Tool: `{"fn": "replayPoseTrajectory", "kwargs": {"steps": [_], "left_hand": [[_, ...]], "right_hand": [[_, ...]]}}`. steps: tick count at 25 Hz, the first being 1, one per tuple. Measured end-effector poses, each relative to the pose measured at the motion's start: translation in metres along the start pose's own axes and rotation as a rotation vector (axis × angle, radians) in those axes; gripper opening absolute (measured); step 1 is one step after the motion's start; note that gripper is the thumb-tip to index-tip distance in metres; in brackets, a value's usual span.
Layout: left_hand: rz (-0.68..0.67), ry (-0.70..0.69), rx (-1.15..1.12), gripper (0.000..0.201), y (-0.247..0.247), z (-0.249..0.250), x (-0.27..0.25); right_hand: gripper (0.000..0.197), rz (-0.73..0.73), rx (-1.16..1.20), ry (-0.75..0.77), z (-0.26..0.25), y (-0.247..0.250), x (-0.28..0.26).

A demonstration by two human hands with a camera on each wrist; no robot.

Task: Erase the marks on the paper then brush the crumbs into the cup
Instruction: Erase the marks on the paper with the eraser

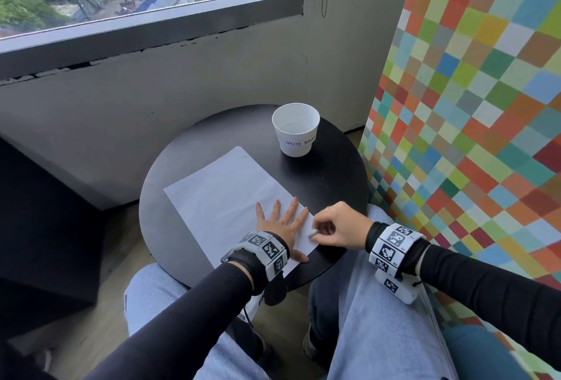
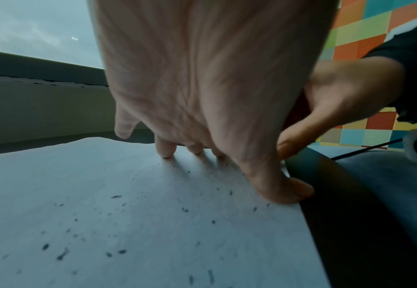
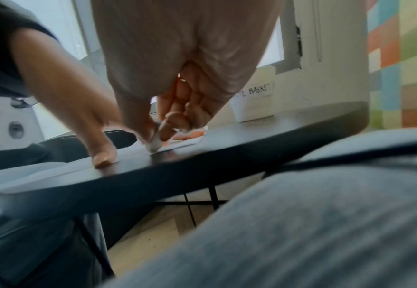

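Pinching a small white eraser [image 1: 313, 234] between thumb and fingertips, the right hand [image 1: 340, 226] has it down on the near edge of the paper [image 1: 224, 194]; right beside it the left hand [image 1: 277, 224] lies flat, fingers spread, pressing the sheet to the round black table [image 1: 331, 179]. Dark crumbs [image 2: 118, 251] dot the paper under that palm; the white cup [image 1: 296, 129] stands upright well beyond the eraser, off the sheet.

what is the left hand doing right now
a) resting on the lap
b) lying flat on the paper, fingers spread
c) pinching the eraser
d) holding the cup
b: the left hand lies flat on the paper with fingers spread; the right hand pinches the eraser.
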State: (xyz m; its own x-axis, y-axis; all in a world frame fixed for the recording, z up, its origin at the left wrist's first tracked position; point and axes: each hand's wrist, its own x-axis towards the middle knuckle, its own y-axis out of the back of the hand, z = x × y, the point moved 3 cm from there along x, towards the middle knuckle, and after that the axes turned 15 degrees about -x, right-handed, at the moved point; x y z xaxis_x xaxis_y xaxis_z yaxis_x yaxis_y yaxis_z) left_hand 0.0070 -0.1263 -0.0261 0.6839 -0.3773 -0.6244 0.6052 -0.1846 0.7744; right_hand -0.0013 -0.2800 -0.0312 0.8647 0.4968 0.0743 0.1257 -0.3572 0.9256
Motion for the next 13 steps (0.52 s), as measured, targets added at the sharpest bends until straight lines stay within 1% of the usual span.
{"fn": "replayPoseTrajectory", "kwargs": {"steps": [2,3,6,7,10,11,12,13], "left_hand": [[-0.004,-0.004,-0.009,0.108,0.0,0.0,0.0],[-0.005,-0.006,-0.012,0.108,0.0,0.0,0.0],[-0.002,-0.005,-0.015,0.109,-0.001,-0.001,0.0],[-0.001,-0.006,-0.01,0.108,-0.001,-0.001,0.0],[-0.005,-0.003,-0.009,0.108,0.0,0.0,0.0],[-0.009,-0.002,-0.012,0.108,0.0,0.0,-0.001],[-0.01,-0.002,-0.014,0.108,0.0,-0.001,-0.001],[-0.009,-0.003,-0.017,0.108,0.0,-0.001,-0.001]], "right_hand": [[0.017,0.069,-0.005,-0.121,0.012,0.006,0.004],[0.017,0.069,-0.006,-0.125,0.013,0.007,0.004],[0.018,-0.03,0.029,0.032,-0.001,0.0,-0.003],[0.019,-0.036,0.026,0.034,-0.002,0.0,-0.002],[0.018,0.076,-0.025,-0.13,0.013,0.007,0.005],[0.018,0.078,-0.031,-0.145,0.013,0.007,0.006],[0.018,0.059,-0.016,-0.117,0.01,0.005,0.005],[0.018,0.025,0.015,-0.055,0.004,0.002,0.003]]}}
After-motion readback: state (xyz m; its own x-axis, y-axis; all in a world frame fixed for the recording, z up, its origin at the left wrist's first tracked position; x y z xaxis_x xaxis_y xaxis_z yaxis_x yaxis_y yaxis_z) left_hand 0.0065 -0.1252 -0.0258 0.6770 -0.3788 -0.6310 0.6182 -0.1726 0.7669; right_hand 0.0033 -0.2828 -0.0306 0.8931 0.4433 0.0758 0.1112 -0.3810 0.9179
